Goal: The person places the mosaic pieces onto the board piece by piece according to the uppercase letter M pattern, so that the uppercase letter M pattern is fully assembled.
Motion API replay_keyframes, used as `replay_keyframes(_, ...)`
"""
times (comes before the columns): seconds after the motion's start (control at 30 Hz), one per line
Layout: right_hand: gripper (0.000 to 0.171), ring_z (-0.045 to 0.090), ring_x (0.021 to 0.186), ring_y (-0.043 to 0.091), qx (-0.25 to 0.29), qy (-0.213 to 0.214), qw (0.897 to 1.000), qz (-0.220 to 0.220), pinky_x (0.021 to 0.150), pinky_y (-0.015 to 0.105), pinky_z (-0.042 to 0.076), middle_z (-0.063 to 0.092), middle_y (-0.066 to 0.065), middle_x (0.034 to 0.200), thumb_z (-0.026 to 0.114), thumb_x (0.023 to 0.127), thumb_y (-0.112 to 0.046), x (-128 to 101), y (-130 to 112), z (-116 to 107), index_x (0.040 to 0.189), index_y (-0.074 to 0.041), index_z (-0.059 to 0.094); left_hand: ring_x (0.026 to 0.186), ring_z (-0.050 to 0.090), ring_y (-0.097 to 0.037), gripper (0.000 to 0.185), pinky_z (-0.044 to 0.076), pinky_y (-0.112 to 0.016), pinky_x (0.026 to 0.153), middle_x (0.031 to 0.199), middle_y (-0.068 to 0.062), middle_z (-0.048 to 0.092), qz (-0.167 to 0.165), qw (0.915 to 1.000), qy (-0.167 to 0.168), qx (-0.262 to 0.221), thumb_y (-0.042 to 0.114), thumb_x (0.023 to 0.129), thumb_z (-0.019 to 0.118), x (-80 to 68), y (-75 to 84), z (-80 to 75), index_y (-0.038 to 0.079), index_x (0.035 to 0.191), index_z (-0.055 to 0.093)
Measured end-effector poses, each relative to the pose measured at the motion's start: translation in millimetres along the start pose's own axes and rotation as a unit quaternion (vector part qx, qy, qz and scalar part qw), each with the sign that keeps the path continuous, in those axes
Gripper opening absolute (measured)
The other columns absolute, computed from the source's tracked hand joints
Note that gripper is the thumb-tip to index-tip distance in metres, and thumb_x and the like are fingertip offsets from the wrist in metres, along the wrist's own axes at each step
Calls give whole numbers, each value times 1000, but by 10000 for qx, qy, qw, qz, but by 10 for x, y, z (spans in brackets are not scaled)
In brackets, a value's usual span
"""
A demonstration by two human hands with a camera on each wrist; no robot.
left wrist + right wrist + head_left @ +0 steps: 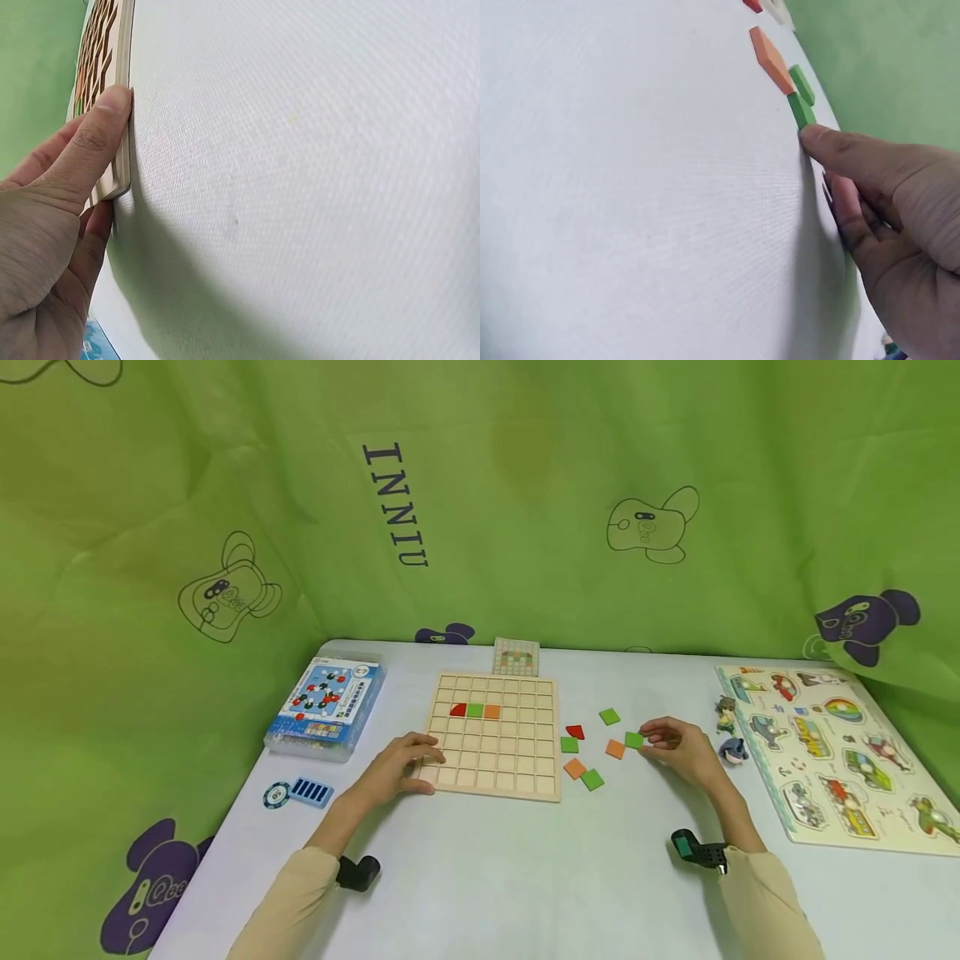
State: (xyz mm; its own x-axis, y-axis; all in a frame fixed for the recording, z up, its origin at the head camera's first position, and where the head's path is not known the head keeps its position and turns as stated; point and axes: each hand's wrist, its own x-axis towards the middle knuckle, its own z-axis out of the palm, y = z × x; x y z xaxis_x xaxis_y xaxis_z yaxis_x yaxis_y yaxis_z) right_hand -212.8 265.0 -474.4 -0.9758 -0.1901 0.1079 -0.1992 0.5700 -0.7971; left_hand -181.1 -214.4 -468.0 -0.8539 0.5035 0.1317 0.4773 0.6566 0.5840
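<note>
A wooden grid board [495,770] lies flat on the table, with a red quarter-round tile [458,710], a green tile [475,711] and an orange tile [492,712] side by side in one row. My left hand [397,768] grips the board's near left corner, its thumb [114,105] against the near edge in the left wrist view. Right of the board, my right hand [681,750] pinches a green square tile [633,741] at its right side, the thumb [821,139] on the tile's edge. The far fingertips are partly hidden in the right wrist view.
Between board and right hand lie loose tiles: orange [615,749], green [609,717] and red [575,732] among them. A pattern card [516,657] sits behind the board. Boxed set [322,706] and blue piece [312,792] are left; figurines [732,751] and a picture puzzle [806,810] right.
</note>
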Motion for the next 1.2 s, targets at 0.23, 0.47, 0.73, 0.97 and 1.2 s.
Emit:
replay_keyframes(0.23, 30, 64, 81, 7, 473, 211, 9986, -67, 69, 11, 50, 65, 27, 104, 70, 85, 0, 20, 9, 17, 113, 9, 61, 121, 46, -39, 42, 38, -57, 99, 132, -15, 52, -55, 10000, -58, -45, 18, 72, 81, -17, 12, -20, 10, 111, 67)
replay_keyframes(0.47, 33, 67, 90, 19, 771, 471, 9958, -156, 73, 11, 50, 63, 29, 113, 68, 86, 1, 125, -191, 148, 117, 10, 60, 121, 46, -39, 43, 38, -57, 99, 131, -16, 52, -98, 9999, -24, 11, 18, 71, 81, -27, 12, -23, 10, 110, 67)
replay_keyframes(0.73, 31, 65, 92, 31, 812, 646, 9946, 16, 71, 9, 48, 65, 26, 110, 69, 85, 3, 331, -380, 452, 114, 9, 62, 122, 45, -38, 43, 38, -57, 100, 133, -15, 52, -110, 9999, -79, 16, 19, 72, 81, -12, 13, -11, 11, 111, 67)
replay_keyframes(0.97, 30, 66, 95, 34, 911, 563, 9941, 182, 70, 12, 50, 66, 22, 112, 70, 85, 1, 522, -563, 756, 114, 5, 64, 122, 45, -38, 43, 38, -56, 100, 132, -14, 52, -115, 9999, -89, 14, 19, 71, 81, -11, 12, -9, 10, 111, 67)
replay_keyframes(1.2, 32, 66, 93, 34, 929, 389, 9948, -161, 73, 25, 55, 67, 22, 109, 72, 82, 2, 657, -744, 1037, 112, 6, 64, 122, 45, -39, 43, 37, -57, 100, 132, -15, 52, -105, 9999, -77, -3, 19, 71, 81, -12, 24, -5, 10, 111, 67)
